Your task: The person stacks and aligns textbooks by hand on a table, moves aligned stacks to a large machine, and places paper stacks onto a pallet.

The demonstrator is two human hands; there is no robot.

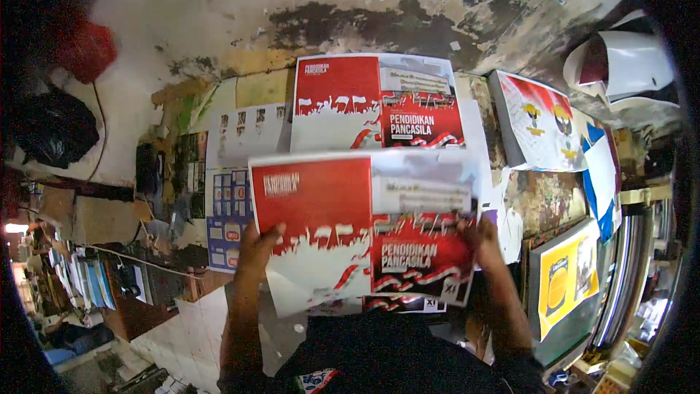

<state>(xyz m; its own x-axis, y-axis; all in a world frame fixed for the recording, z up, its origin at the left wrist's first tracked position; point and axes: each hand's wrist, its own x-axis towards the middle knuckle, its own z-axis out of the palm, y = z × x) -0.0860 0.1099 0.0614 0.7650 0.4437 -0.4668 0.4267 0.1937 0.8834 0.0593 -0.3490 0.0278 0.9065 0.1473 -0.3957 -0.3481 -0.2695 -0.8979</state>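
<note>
Left hand [257,252] and right hand [483,243] grasp opposite side edges of my red-and-white printed book-cover sheet [364,226], nearer me than the matching cover [375,102]; I judge it light, flexible, slick, crease-prone, best held by both margins.

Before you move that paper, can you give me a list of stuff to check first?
1. Bare left hand on the left edge of the red-and-white rectangular printed paper: ok.
2. Bare right hand on its right edge: ok.
3. Only one sheet held: cannot tell.
4. Small print sharp enough to check: not ok, it looks blurred.
5. Matching red-and-white rectangular print behind it fully in view: not ok, its lower part is hidden.
6. Right hand apart from the yellow rectangular printed sheet at the right: ok.
</note>
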